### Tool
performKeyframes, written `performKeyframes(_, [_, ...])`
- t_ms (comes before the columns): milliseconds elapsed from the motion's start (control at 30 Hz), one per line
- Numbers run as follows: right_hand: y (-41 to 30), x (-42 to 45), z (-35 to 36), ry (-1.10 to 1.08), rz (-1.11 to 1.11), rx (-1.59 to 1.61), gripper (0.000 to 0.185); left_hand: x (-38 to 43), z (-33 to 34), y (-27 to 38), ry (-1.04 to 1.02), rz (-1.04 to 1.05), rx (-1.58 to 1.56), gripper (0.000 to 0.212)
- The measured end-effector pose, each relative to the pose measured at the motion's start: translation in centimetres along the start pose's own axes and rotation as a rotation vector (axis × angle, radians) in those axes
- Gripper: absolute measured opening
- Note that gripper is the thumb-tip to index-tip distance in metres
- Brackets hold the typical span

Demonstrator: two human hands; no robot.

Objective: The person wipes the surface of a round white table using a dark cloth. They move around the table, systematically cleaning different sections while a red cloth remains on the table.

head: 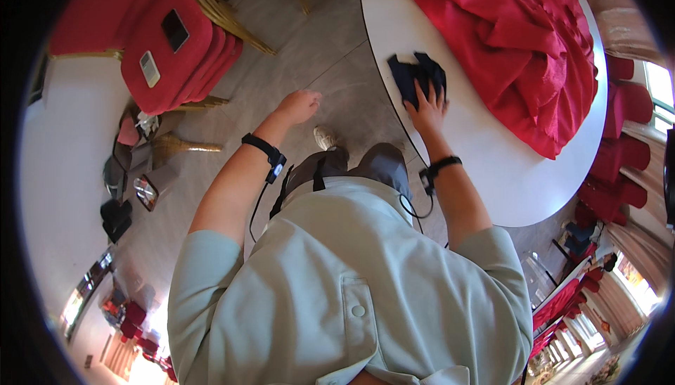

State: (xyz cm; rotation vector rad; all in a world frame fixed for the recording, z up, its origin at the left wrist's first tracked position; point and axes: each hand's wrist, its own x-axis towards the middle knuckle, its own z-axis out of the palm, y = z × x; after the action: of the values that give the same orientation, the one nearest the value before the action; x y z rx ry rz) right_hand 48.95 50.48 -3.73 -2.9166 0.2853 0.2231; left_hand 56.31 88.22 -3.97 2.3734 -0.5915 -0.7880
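My right hand [430, 108] lies spread on a dark cloth [416, 76], pressed flat near the edge of a round white table [390, 37]. To the right of the cloth, a large red tablecloth [522, 53] is heaped in folds over the table. My left hand [299, 106] hangs over the floor to the left of the table, its fingers loosely curled, touching nothing that I can see. Both wrists wear black straps with small devices and cables.
Stacked red-cushioned chairs [184, 63] stand at the upper left, with a dark phone [175, 30] and a lighter handheld device [150, 69] on the top seat. Bags and other items [126, 163] lie along the left wall. More red chairs [622, 158] line the right side beyond the table.
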Motion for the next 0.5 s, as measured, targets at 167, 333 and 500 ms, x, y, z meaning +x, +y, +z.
performKeyframes(167, [0.6, -3.1, -0.7, -0.085, 0.172, -0.062, 0.079, 5.4, -2.7, 0.2, 0.065, 0.114, -0.024, 0.028])
performKeyframes(333, [-3.0, 1.1, 0.3, -0.01, 0.076, -0.007, 0.08, 10.2, -4.9, 0.6, 0.016, 0.064, -0.071, 0.031])
performKeyframes(500, [-6.7, 7.6, 0.5, 0.073, -0.027, 0.011, 0.079, 13.8, -7.2, -0.1, -0.04, 0.047, -0.032, 0.033])
